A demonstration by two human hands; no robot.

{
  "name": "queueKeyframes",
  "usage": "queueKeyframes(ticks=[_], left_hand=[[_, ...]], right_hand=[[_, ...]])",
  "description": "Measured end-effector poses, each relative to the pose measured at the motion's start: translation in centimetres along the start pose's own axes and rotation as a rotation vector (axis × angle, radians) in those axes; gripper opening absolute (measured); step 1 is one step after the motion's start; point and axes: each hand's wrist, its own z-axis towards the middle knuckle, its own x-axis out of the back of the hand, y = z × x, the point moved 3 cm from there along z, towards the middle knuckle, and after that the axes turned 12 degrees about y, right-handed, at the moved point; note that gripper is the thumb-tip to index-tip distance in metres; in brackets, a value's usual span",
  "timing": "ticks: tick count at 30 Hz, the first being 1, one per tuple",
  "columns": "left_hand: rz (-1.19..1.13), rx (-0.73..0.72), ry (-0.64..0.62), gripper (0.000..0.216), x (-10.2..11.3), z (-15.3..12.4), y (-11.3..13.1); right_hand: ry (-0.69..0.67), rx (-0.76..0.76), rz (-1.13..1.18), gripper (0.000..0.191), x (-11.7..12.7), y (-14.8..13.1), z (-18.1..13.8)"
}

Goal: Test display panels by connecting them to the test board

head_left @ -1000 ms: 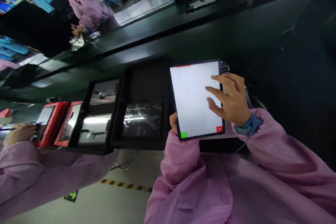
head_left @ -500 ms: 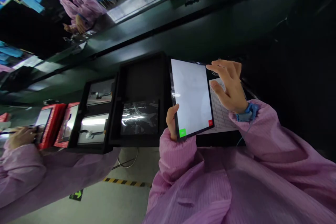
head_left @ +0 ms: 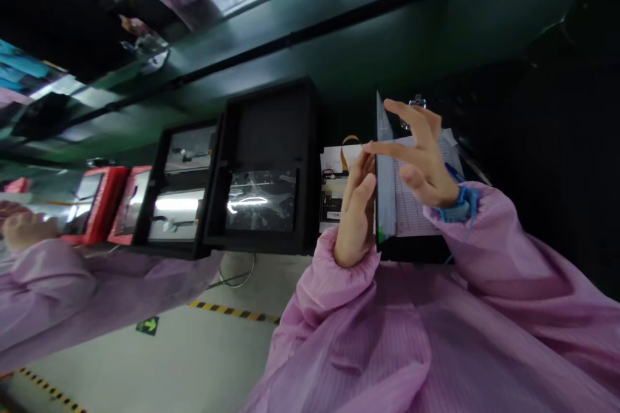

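Note:
A thin tablet screen (head_left: 386, 181) stands nearly on edge, its face turned right and showing as a narrow pale strip with a bit of green at the bottom. My left hand (head_left: 357, 206) supports it from the left, fingers extended along its back. My right hand (head_left: 419, 158), with a blue wrist strap (head_left: 458, 204), has spread fingers at the screen's upper part; one fingertip is by its top corner and another finger crosses in front of it. Partly hidden behind my left hand lies an opened device body (head_left: 332, 197) with a label and an orange ribbon cable (head_left: 345, 151).
A clipboard (head_left: 417, 103) with a printed form (head_left: 419, 206) lies to the right, a blue pen (head_left: 454, 172) on it. Left stand a black tray (head_left: 307, 206) holding a film-covered panel, another black tray (head_left: 154, 206), and red cases (head_left: 104, 197) near a co-worker's hand (head_left: 29, 229).
The screen has swung from facing me to nearly edge-on and shifted right. My left hand moved right with it, uncovering the device body below. My right hand stays near the top, fingers spread wider.

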Motion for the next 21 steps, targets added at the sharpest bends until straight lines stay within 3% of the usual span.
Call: queueKeyframes(ticks=[3,6,10,13,18,21], left_hand=[[-0.035,-0.026,0.174,0.034,2.9,-1.6,-1.2],[0.428,-0.187,0.311,0.021,5.8,-3.7,-3.7],[0.867,-0.332,0.134,0.03,6.4,-6.1,-7.1],[0.961,-0.407,0.05,0.036,5.9,-7.0,-8.1],[1.029,-0.464,0.02,0.039,5.5,-6.9,-7.8],[1.052,-0.463,0.005,0.039,5.5,-6.8,-7.9]], right_hand=[[0.075,0.006,0.01,0.053,0.4,-0.1,0.2],[0.135,0.035,0.045,0.07,0.6,-0.2,0.3],[0.174,0.047,0.017,0.076,0.5,0.1,0.3],[0.168,0.036,-0.014,0.077,0.5,0.2,0.3],[0.143,0.011,-0.067,0.084,0.5,0.3,0.4],[0.169,0.052,-0.015,0.076,0.4,0.5,0.3]])
